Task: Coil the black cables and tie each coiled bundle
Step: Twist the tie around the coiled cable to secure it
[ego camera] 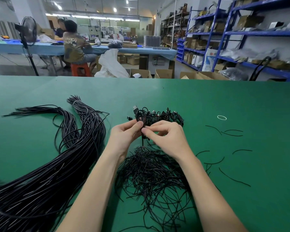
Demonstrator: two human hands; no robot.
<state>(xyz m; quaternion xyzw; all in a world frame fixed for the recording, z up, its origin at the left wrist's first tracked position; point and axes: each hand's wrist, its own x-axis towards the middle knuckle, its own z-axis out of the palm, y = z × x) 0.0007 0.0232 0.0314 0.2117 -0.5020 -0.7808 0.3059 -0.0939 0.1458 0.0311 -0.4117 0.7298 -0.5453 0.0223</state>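
At centre frame, above the green bench [208, 97], the left hand [124, 136] pinches a small coiled cable [139, 116] at its waist, while the right hand [167, 138] pinches a thin tie at the same spot, apparently twisting it shut. Finished coils [164, 116] lie just behind; loose ties [151, 171] heap below the wrists, and uncoiled cables [49, 173] sweep across the lower left. Light and springy, the coil likely needs holding at the crossing loops, or it will unwind.
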